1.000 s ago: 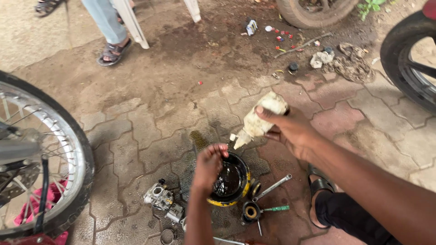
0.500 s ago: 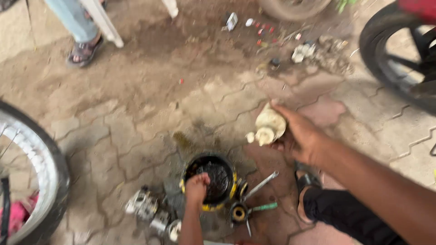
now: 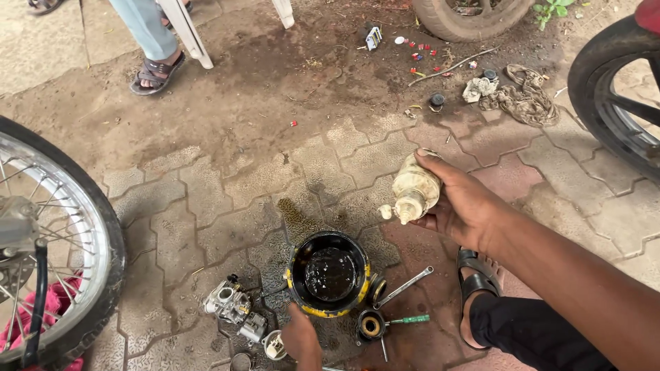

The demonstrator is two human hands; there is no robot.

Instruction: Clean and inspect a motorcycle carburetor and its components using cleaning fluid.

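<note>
Right hand (image 3: pixel 462 206) is wrapped around a grimy cream plastic bottle (image 3: pixel 414 189), nozzle tipped down-left above the paving; left hand (image 3: pixel 300 338) sits at the near rim of the black-and-yellow can (image 3: pixel 330 275) — can't tell its grip. Carburetor (image 3: pixel 232 306) just left of the can, wrench (image 3: pixel 404 286) to its right; open pavers beyond, spoked wheel (image 3: pixel 51 254) at the left edge.

2 hands: the right hand (image 3: pixel 462 205) and the left hand (image 3: pixel 302 336). 1 bottle (image 3: pixel 414 190), 1 can (image 3: pixel 330 275), 1 carburettor (image 3: pixel 234 307), 1 spanner (image 3: pixel 404 286), 1 screwdriver (image 3: pixel 405 320). 3 tyres: 1 spoked wheel (image 3: pixel 62 254), 1 tyre (image 3: pixel 612 89) at the right edge, 1 tyre (image 3: pixel 467 17) up top. 2 sandals: 1 sandal (image 3: pixel 157 72) on another person's foot, 1 sandal (image 3: pixel 474 271) on this person's. 1 rag (image 3: pixel 522 99). 2 chair legs (image 3: pixel 189 31).
</note>
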